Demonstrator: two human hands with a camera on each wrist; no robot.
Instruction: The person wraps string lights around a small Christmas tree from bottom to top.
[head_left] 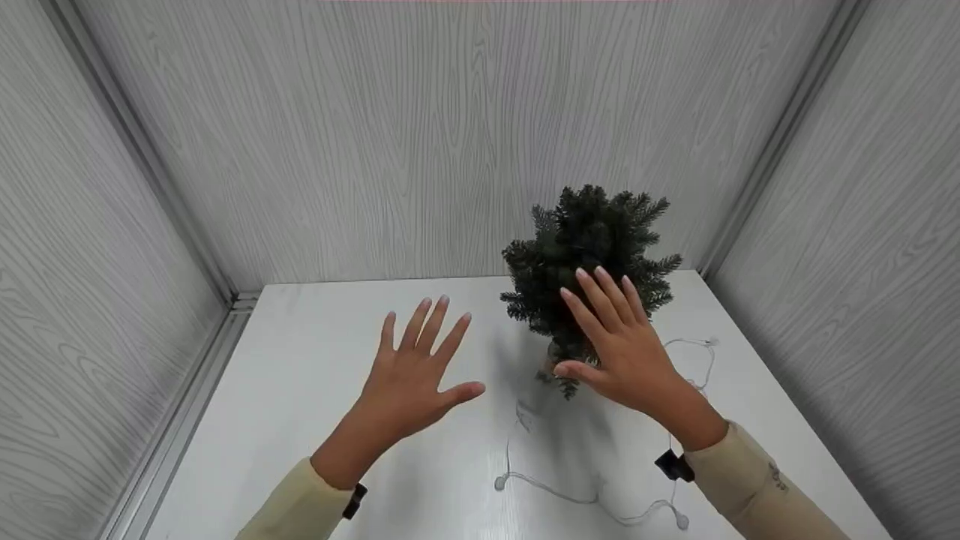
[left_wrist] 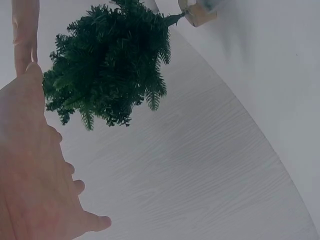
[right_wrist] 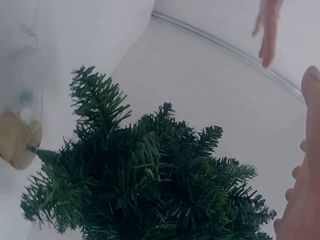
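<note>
Inspecting the work area, I find a small dark green artificial fir tree [head_left: 589, 262] standing upright toward the back right of the white wood-grain table [head_left: 315, 390], on a pale wooden stub base [left_wrist: 199, 13] that shows best in the wrist views. My right hand [head_left: 626, 352] is held spread, fingers straight, against the near side of the foliage; it grips nothing, and I cannot tell whether the fingertips [head_left: 600, 281] actually touch the needles or sit just in front of them. My left hand [head_left: 412, 375] hovers flat and open above the table, fingers fanned, well apart from the tree and holding nothing.

A thin white wire with small bulbs [head_left: 592, 499] lies loose on the table, looping from near the tree's foot past my right wrist toward the front edge.

Risks noted, in my judgement: the tree looks top-heavy on a narrow base, so a sideways push from the straight fingers could tip it. The slack wire lies under my right forearm; a sleeve or wrist strap catching it could drag it or pull at the base. The enclosing grey wood-grain panel walls [head_left: 450, 135] leave little room behind the tree.
</note>
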